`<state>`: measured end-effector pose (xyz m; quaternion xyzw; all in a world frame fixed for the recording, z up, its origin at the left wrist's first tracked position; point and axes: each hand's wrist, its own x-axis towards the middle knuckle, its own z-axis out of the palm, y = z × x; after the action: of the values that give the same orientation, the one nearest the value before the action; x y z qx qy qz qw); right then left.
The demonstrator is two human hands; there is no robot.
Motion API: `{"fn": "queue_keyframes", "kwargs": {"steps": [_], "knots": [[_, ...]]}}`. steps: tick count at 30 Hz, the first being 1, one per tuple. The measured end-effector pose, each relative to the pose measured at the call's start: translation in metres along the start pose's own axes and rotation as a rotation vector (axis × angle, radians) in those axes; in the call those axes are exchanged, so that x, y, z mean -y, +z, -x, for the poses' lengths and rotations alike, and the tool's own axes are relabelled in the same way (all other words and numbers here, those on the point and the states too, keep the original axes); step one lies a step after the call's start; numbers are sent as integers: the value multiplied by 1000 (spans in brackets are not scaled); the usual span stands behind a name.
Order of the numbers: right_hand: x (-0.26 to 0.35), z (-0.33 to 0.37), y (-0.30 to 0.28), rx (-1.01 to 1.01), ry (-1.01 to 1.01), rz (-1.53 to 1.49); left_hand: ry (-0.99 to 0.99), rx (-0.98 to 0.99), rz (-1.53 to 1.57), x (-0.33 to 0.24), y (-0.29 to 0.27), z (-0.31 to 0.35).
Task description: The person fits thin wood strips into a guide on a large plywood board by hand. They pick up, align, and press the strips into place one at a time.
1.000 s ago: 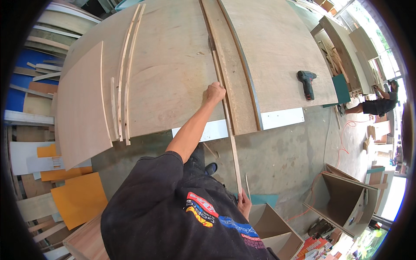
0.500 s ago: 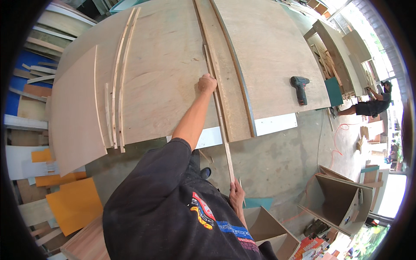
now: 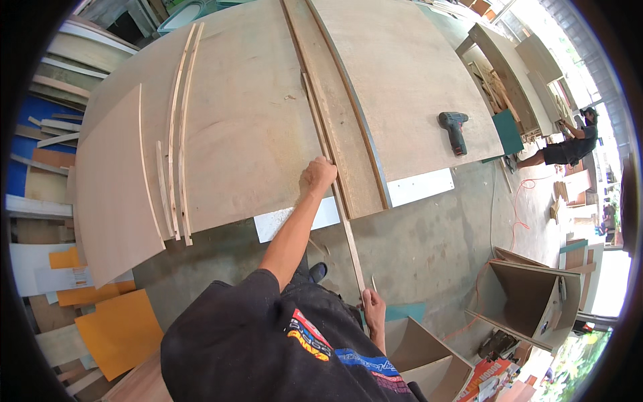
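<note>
A narrow wooden strip (image 3: 351,244) lies along the left side of a long board (image 3: 345,127) with a dark right edge, and its near end sticks out past the large plywood sheet (image 3: 248,127). My left hand (image 3: 321,174) is closed around the strip close to the sheet's near edge, its knuckles beside the board. Close to my body, my right hand (image 3: 374,311) grips the strip's near end. A thin pale stick (image 3: 374,283) pokes up by its fingers; its kind I cannot make out.
A cordless drill (image 3: 454,132) rests on the sheet at right. Slim strips (image 3: 181,134) and a smaller panel (image 3: 117,181) lie at left. Open wooden boxes (image 3: 519,298) stand on the floor at lower right, near an orange cord (image 3: 516,218). A co-worker (image 3: 569,144) bends at far right.
My left hand has slid toward me along the strip, from mid-sheet to near its front edge. My right hand stays at the strip's near end. The view has shifted slightly.
</note>
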<state>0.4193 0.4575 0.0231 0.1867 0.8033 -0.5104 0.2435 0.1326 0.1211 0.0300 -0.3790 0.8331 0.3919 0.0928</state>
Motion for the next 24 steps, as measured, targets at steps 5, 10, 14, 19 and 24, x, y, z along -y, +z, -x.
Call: {"fn": "queue_keyframes", "kwargs": {"steps": [5,10,14,19,24], "knots": [[-32,25,-11,-8,74,90,-56,51,-84,-13,-9,-1],[-36,9,-9,35,29,135,-72,0,-90,-21,-15,-3],[-33,0,-5,42,-25,167,-73,1,-96,-25,-17,-13],[-17,-24,13,21,-114,165,-39,-57,-31,-27,-15,-46],[10,-48,33,28,-126,170,-17,-162,-19,-25,-16,-96]]}}
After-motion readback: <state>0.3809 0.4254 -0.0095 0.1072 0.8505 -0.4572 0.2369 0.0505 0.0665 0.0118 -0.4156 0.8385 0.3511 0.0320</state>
